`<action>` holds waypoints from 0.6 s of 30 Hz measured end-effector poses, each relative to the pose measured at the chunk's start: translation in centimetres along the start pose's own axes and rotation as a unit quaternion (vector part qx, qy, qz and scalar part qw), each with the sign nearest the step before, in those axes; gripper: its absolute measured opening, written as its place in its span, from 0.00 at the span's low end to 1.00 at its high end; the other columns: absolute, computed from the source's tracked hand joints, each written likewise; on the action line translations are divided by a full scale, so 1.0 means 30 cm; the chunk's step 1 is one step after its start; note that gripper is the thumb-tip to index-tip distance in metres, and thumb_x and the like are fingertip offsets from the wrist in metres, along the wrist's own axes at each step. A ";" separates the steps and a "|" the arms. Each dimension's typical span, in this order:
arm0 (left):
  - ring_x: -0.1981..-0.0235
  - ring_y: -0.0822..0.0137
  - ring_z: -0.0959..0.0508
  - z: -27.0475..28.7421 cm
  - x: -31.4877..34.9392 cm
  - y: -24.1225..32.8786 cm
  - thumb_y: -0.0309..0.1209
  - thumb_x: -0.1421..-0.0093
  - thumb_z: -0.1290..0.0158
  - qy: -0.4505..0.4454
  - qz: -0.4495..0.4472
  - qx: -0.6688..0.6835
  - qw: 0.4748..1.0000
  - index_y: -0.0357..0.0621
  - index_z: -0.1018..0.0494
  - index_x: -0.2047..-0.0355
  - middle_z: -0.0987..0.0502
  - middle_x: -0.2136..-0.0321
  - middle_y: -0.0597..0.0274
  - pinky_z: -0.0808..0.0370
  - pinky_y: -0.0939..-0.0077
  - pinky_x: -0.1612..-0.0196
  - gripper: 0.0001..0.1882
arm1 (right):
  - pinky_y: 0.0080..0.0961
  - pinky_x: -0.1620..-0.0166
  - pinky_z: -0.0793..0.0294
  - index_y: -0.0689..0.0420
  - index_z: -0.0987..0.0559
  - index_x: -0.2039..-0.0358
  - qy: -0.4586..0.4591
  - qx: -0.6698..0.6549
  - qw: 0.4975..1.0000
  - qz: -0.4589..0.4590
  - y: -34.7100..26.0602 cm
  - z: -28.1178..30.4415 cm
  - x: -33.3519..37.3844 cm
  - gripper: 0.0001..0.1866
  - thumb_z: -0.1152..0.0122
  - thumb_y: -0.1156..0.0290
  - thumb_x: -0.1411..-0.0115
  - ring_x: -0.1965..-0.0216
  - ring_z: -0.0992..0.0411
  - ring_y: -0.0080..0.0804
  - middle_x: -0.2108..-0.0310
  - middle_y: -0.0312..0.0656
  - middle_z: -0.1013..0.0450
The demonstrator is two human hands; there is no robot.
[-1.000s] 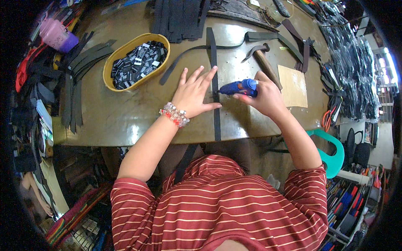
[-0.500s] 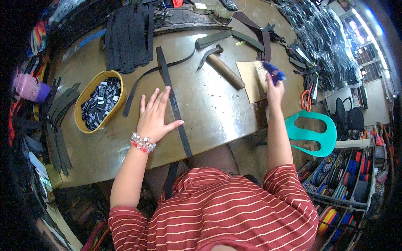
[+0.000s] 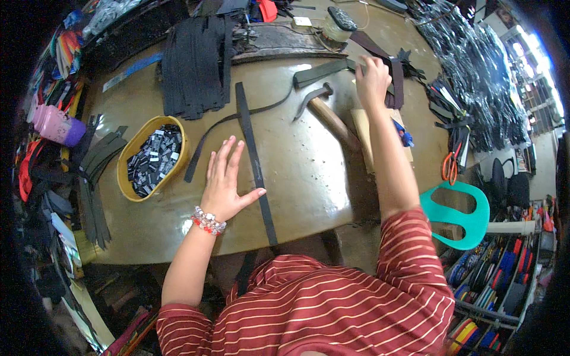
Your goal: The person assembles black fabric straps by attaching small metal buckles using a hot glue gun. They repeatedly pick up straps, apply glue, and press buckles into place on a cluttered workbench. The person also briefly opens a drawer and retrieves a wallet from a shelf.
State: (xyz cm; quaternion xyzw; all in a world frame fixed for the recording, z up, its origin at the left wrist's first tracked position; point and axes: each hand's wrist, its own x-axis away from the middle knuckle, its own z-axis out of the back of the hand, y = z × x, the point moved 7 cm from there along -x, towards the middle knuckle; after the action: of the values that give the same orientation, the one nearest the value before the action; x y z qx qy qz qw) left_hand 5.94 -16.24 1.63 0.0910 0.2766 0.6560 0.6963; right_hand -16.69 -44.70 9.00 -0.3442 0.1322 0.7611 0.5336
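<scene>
Fingers [image 3: 235,157] of the left hand [image 3: 223,194] are extended and slightly apart, thumb out, its tip over the black strap [image 3: 252,157]; those of the right hand [image 3: 373,82] are curled, and whether they pinch anything cannot be told. Clock positions are read from the strap's middle, 12 at the far table edge.

The table [image 3: 297,207] carries the strap on a line from 12 to 6 o'clock. Plastic-wrapped bundles [image 3: 475,89] hang at 2 to 3. A turquoise panel [image 3: 477,221] stands at 3 to 4. Stacked black strips [image 3: 196,71] lie at 11. A yellow tub [image 3: 122,178] of small pieces sits at 9. At 2, a hammer [image 3: 332,118] lies between strap and right forearm. Beyond, the forearm partly covers a blue tool [image 3: 405,134]. Orange-handled scissors [image 3: 449,168] hang at 3.
</scene>
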 end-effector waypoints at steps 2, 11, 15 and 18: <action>0.36 0.53 0.50 0.005 -0.001 -0.002 0.56 0.56 0.41 0.003 0.006 0.012 1.000 0.51 0.55 0.36 0.53 0.37 0.53 0.54 0.49 0.36 0.53 | 0.45 0.53 0.36 0.54 0.21 0.62 -0.143 0.136 0.978 -0.073 0.096 -0.179 -0.078 0.19 0.38 0.55 0.49 0.54 0.31 0.39 0.59 0.41 0.27; 0.36 0.55 0.49 -0.002 0.003 -0.001 0.54 0.54 0.42 -0.005 0.012 -0.001 1.000 0.49 0.53 0.36 0.48 0.38 0.53 0.55 0.52 0.36 0.50 | 0.47 0.53 0.35 0.51 0.22 0.60 -0.260 0.188 0.947 -0.006 0.176 -0.285 -0.105 0.20 0.36 0.55 0.51 0.54 0.29 0.41 0.59 0.42 0.27; 0.36 0.55 0.48 0.004 0.005 0.006 0.54 0.53 0.43 0.005 0.005 -0.008 1.000 0.49 0.52 0.37 0.48 0.38 0.53 0.55 0.51 0.36 0.49 | 0.47 0.53 0.34 0.50 0.23 0.58 -0.280 0.175 0.943 -0.036 0.208 -0.292 -0.103 0.23 0.35 0.54 0.53 0.51 0.31 0.43 0.56 0.44 0.28; 0.36 0.56 0.48 0.004 0.007 0.005 0.55 0.52 0.44 0.008 0.002 -0.009 1.000 0.46 0.52 0.37 0.48 0.38 0.52 0.56 0.52 0.35 0.49 | 0.45 0.51 0.34 0.50 0.21 0.61 -0.277 0.152 0.948 -0.031 0.214 -0.286 -0.114 0.21 0.33 0.55 0.55 0.51 0.31 0.39 0.53 0.40 0.28</action>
State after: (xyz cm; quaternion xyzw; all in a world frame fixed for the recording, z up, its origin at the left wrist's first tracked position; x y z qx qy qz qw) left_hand 5.88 -15.99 1.73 0.0800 0.2756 0.6604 0.6939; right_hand -18.55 -54.59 3.97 -0.0392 0.0826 0.7805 0.6184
